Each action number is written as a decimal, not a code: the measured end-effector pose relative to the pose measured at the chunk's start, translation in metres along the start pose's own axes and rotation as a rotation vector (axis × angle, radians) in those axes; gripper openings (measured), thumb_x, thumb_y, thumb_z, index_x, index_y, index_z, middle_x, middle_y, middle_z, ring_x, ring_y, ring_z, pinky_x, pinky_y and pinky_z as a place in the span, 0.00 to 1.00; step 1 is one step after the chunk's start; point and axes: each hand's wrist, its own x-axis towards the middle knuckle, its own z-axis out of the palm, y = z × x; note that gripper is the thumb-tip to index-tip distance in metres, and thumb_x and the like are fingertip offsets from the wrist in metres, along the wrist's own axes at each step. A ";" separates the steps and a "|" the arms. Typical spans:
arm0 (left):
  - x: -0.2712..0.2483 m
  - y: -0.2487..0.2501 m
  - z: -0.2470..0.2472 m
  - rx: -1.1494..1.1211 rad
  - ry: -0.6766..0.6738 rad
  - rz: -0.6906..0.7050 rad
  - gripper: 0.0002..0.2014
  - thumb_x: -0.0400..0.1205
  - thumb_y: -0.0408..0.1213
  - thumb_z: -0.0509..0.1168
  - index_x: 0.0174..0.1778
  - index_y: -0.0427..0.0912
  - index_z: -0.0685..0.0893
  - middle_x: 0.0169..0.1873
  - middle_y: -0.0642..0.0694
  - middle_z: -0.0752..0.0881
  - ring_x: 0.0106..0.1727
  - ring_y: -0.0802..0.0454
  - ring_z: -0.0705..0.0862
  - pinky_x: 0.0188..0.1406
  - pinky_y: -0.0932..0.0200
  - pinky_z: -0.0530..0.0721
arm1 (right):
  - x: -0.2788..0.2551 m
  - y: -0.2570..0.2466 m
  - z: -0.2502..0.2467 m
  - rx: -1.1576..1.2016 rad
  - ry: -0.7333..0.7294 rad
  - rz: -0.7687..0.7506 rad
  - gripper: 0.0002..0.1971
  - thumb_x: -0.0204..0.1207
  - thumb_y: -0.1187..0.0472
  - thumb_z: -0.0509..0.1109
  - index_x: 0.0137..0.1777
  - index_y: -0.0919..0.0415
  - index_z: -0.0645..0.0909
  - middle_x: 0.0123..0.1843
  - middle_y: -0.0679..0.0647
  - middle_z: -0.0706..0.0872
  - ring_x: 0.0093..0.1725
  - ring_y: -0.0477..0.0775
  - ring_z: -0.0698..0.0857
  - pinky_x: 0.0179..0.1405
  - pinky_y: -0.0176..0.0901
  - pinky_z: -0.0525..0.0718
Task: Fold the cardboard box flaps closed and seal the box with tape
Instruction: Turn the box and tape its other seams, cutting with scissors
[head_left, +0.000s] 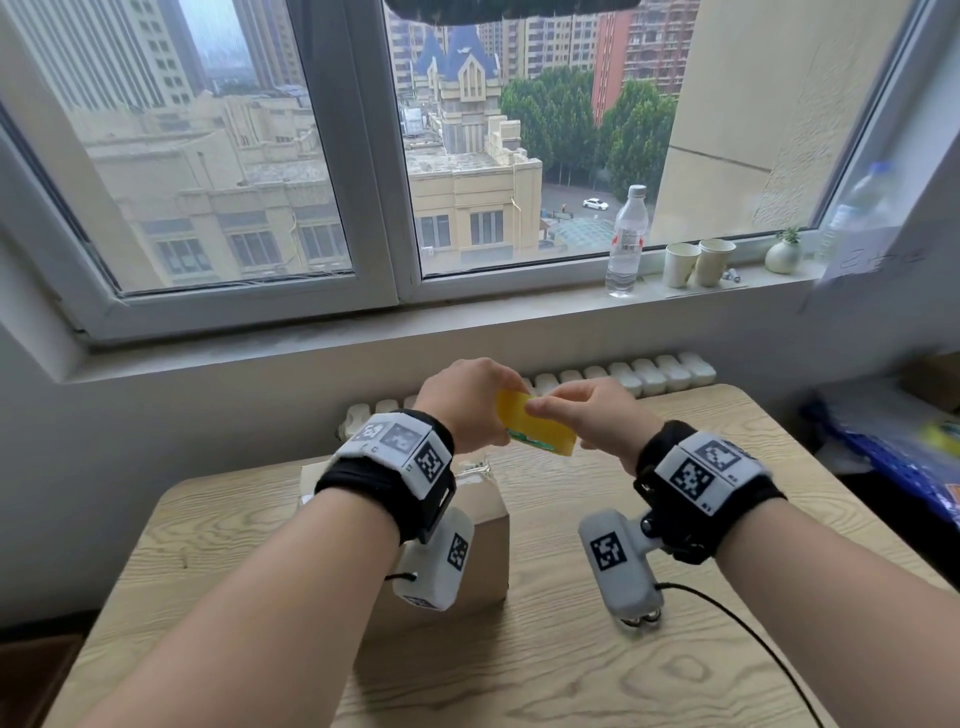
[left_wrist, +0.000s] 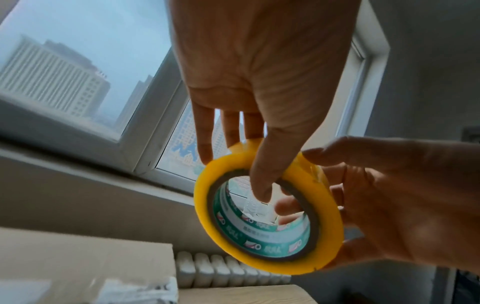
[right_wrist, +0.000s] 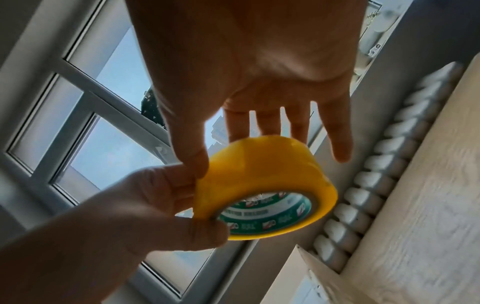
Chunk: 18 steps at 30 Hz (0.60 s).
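From the head view, both hands are raised above the table (head_left: 597, 670), meeting in front of the radiator (head_left: 644, 371). The left hand (head_left: 467, 400) grips the yellow tape roll (head_left: 540, 426) from its left side, fingers curled over the roll's top. The right hand (head_left: 592, 415) pinches at the roll's upper edge with thumb and forefinger. The box (head_left: 483, 525) sits on the table below the left wrist, mostly hidden by the forearm, its top flaps down as far as shows. On the sill stand a bottle (head_left: 627, 244), two cups (head_left: 698, 262) and a small vase (head_left: 783, 254).

From the left wrist view, the left hand (left_wrist: 259, 67) holds the roll (left_wrist: 330, 230) with the thumb hooked through the core and fingers behind the outer band. The right hand (left_wrist: 405, 197) cups the roll's far side, its fingers curled round the band. A corner of the box (left_wrist: 85, 261) lies low left, blurred.

From the right wrist view, the right hand (right_wrist: 249, 61) has its thumb pressed on the roll's (right_wrist: 259, 174) outer band and its fingers extended behind it. The left hand (right_wrist: 145, 209) clasps the roll's edge, thumb in the core. A box (right_wrist: 319, 275) edge shows at the bottom.
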 end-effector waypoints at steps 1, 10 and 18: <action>0.000 0.001 -0.002 0.041 -0.001 0.019 0.25 0.69 0.37 0.76 0.61 0.61 0.85 0.56 0.55 0.87 0.59 0.50 0.82 0.55 0.52 0.82 | 0.001 -0.001 0.000 0.000 -0.010 0.002 0.07 0.73 0.50 0.74 0.43 0.53 0.88 0.47 0.56 0.90 0.46 0.54 0.86 0.45 0.48 0.85; 0.000 0.006 -0.011 0.200 0.060 0.100 0.20 0.73 0.39 0.72 0.59 0.63 0.84 0.54 0.58 0.86 0.59 0.51 0.82 0.50 0.54 0.81 | 0.003 -0.006 0.000 0.173 0.011 0.013 0.08 0.71 0.61 0.72 0.32 0.55 0.89 0.43 0.56 0.90 0.49 0.58 0.86 0.59 0.62 0.84; -0.002 0.007 -0.014 0.218 0.056 0.118 0.19 0.76 0.39 0.69 0.61 0.62 0.84 0.54 0.56 0.87 0.58 0.50 0.83 0.52 0.52 0.83 | -0.003 -0.007 -0.006 0.327 -0.111 0.063 0.09 0.75 0.57 0.74 0.47 0.64 0.87 0.48 0.60 0.89 0.48 0.55 0.87 0.49 0.49 0.85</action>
